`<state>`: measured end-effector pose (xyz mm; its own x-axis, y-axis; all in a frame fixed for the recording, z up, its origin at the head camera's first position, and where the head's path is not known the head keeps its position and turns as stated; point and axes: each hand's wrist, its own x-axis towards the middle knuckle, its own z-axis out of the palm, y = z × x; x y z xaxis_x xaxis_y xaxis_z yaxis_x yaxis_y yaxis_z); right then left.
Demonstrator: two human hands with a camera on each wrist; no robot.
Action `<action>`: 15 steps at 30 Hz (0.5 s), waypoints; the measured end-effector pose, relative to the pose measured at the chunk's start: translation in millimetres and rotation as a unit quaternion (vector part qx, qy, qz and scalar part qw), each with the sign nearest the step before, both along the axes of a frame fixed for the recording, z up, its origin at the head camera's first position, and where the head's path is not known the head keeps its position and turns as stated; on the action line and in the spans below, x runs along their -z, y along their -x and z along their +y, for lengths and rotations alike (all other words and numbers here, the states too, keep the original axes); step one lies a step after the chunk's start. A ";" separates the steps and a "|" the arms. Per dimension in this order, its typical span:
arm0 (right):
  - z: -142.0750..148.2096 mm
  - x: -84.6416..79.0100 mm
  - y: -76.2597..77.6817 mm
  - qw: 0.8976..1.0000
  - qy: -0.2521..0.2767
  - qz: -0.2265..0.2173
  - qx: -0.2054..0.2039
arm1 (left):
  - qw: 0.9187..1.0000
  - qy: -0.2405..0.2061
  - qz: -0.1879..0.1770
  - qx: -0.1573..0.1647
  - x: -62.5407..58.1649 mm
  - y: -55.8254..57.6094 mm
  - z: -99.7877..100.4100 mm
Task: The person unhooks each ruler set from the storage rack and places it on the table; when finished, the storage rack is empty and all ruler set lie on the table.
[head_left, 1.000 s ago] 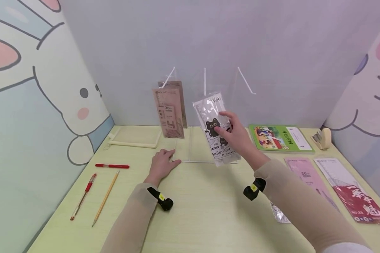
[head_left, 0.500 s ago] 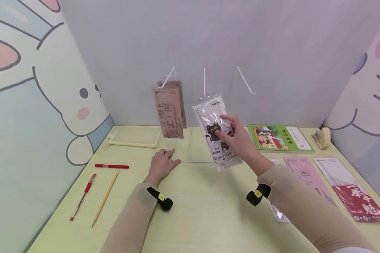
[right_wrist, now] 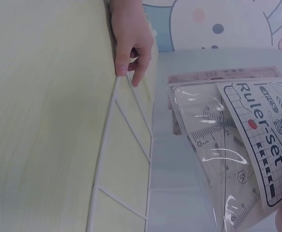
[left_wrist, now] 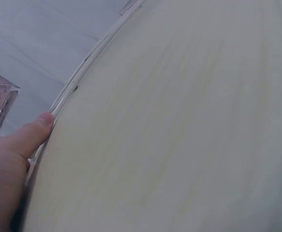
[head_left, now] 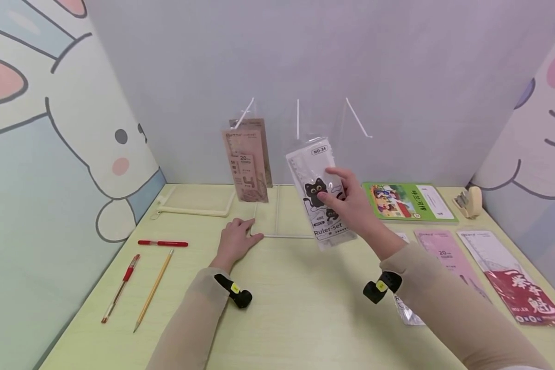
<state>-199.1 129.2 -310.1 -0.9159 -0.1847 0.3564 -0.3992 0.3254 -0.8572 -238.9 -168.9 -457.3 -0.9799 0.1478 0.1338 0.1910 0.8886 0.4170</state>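
- While the right hand (head_left: 353, 203) pinches the cat ruler pack (head_left: 311, 174) by its right side, thumb on the front, the pack leans with its top tipped left.
- Under the grip, the pack's bottom edge hangs in the air over the table (head_left: 282, 308).
- Up and left of the grip, the middle rod (head_left: 298, 121) ends near the pack's see-through top edge; I can't tell if they touch.
- Farther left, hanging packs (head_left: 247, 169) sit on the left rod (head_left: 245, 113), a gap away.
- Above the grip, the right rod (head_left: 358, 118) sticks out, apart from the pack.
- Right of the grip, a green book (head_left: 411, 203) lies near.
- Down and left, the left hand (head_left: 236, 239) holds the white rack (head_left: 287, 236) by its front left corner.
- Below both hands, there is wide room between the sleeves (head_left: 189, 324).
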 end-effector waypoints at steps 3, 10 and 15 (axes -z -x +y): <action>8.2 2.0 -0.2 1.000 0.003 -0.010 0.014 | 1.000 -0.001 0.002 0.003 0.7 -0.2 0.1; 33.3 13.3 -2.4 0.998 0.001 -0.048 0.048 | 1.000 0.004 0.006 0.004 -1.0 -0.4 0.1; 49.4 30.5 -3.8 0.995 -0.004 -0.075 0.060 | 1.000 -0.005 0.005 0.004 -2.5 -1.2 0.4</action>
